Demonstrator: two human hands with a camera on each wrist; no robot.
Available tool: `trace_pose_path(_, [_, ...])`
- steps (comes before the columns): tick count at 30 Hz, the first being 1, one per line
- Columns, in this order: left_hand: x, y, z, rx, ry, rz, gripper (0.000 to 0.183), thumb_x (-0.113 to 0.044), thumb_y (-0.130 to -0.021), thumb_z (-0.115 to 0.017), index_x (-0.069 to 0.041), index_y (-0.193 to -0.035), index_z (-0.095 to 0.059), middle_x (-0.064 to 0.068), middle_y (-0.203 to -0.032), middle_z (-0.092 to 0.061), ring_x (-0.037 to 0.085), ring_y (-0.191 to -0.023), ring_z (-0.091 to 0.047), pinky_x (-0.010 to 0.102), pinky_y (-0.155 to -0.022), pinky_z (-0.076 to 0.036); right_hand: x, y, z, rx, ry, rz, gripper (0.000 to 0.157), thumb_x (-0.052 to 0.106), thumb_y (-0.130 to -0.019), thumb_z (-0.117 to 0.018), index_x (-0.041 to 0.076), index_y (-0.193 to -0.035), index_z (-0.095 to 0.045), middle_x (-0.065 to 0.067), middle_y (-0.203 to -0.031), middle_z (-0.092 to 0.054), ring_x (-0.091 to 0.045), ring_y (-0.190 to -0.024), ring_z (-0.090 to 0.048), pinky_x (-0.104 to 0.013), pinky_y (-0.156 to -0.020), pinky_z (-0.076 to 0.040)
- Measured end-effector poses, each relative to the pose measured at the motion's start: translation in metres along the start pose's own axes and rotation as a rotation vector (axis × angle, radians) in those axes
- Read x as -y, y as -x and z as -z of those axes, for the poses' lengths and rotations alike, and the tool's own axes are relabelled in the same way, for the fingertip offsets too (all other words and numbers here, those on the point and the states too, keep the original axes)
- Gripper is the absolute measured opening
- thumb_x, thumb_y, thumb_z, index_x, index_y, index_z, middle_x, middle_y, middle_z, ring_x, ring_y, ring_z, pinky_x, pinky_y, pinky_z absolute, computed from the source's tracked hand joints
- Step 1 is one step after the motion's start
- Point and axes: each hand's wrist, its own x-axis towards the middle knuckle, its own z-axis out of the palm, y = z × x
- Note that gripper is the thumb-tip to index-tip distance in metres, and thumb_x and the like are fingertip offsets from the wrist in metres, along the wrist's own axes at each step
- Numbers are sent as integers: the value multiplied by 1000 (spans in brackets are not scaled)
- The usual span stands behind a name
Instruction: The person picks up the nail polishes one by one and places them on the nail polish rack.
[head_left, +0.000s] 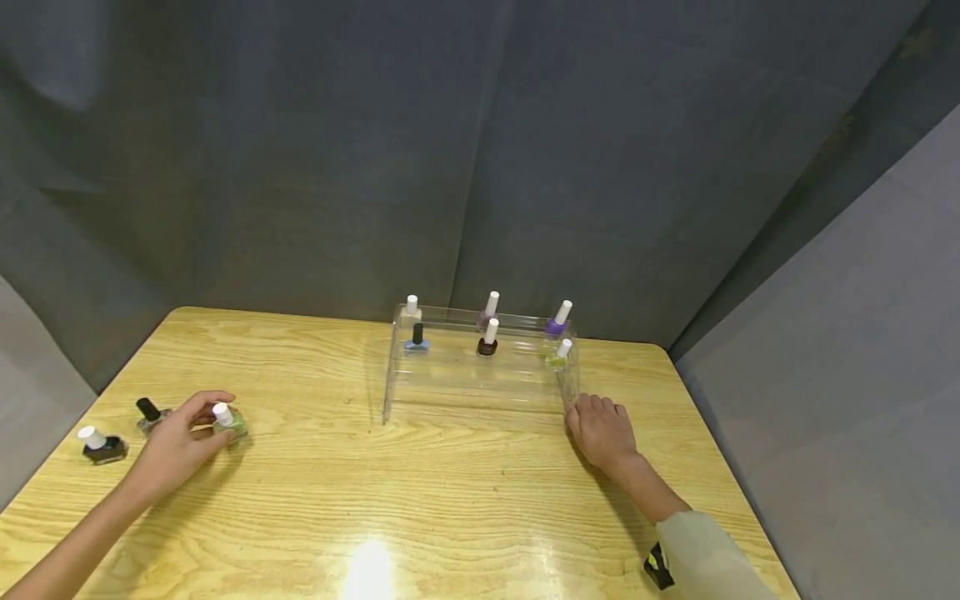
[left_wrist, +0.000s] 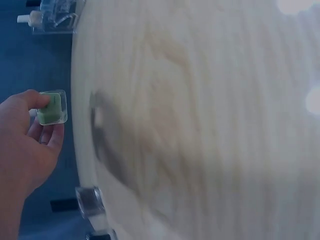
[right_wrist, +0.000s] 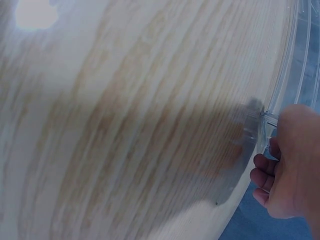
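My left hand (head_left: 180, 442) pinches a green nail polish bottle (head_left: 231, 426) with a white cap between thumb and fingers. In the left wrist view the thumb lies on the green bottle (left_wrist: 51, 109), its base turned towards the table. At the centre stands a clear stepped acrylic display rack (head_left: 480, 383). My right hand (head_left: 602, 432) grips the rack's right front corner, fingers curled; in the right wrist view the clear corner (right_wrist: 267, 120) shows beside the hand (right_wrist: 292, 165). The rack's upper tiers hold several bottles, among them a purple one (head_left: 557, 327) and a dark one (head_left: 487, 346).
Left of my left hand, a dark bottle with a white cap (head_left: 104, 448) and a black-capped bottle (head_left: 149, 414) rest on the wooden table (head_left: 420, 508). A black item with yellow (head_left: 657, 567) lies by the right sleeve. A dark curtain (head_left: 315, 167) hangs behind.
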Motion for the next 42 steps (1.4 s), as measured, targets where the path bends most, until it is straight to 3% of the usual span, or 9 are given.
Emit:
trace_pose_path(7, [-17,-22,-15,26,54,17,35,2,-91,-69,5,-120,-50,22,-114,-61,-7,-100,-51,10,-83,-46,2,1,3,-3,-25,-5,34,26,-108,-41,10,-79,-39,-3,-72,-35,-26,-68,-36,-40,-65,-27])
trace_pose_path(13, [-34,-44,-34,83,118,-4,33,0,-92,-69,3,-120,-52,17,-113,-61,17,-102,-57,19,-85,-49,-3,1,-4,-41,-22,17,34,28,-108,-39,11,-78,-38,-2,-72,-35,-26,-68,-36,-39,-64,-27])
trace_pose_path(17, [-46,-61,-48,109,159,-2,35,1,-91,-70,1,-120,-52,16,-114,-61,26,-104,-57,29,-87,-51,-4,-1,-6,-33,-4,14,35,29,-109,-38,11,-78,-40,-2,-72,-37,-26,-68,-38,-39,-64,-28])
trace_pose_path(21, [-58,-78,-61,121,202,-13,34,3,-90,-70,1,-119,-52,17,-114,-61,28,-105,-57,33,-89,-51,0,0,0,-6,-3,-6,34,27,-108,-41,11,-78,-41,-2,-73,-37,-26,-69,-39,-41,-65,-31])
trace_pose_path(25, [-70,-94,-77,123,242,-39,34,6,-88,-70,2,-117,-52,17,-111,-61,29,-102,-58,28,-86,-51,1,1,1,-31,-9,12,34,26,-108,-42,11,-78,-40,-1,-71,-35,-26,-67,-38,-40,-64,-30])
trace_pose_path(29, [-80,-108,-92,141,259,-65,34,8,-87,-70,1,-116,-52,18,-109,-61,31,-101,-59,34,-87,-52,2,2,3,-61,-21,30,33,24,-107,-43,10,-77,-39,-1,-70,-34,-25,-66,-36,-39,-63,-29])
trace_pose_path(34, [-91,-122,-110,164,248,-103,33,9,-85,-71,-1,-112,-54,16,-107,-62,32,-101,-60,44,-88,-53,2,1,3,-47,-25,18,32,24,-107,-43,10,-78,-40,-1,-72,-36,-26,-68,-38,-40,-65,-29])
trace_pose_path(42, [-101,-140,-133,177,249,-145,32,8,-85,-71,-2,-111,-54,16,-107,-63,31,-101,-61,47,-90,-52,2,0,2,4,-22,-6,34,26,-109,-39,11,-78,-40,-3,-73,-37,-27,-70,-38,-41,-66,-29])
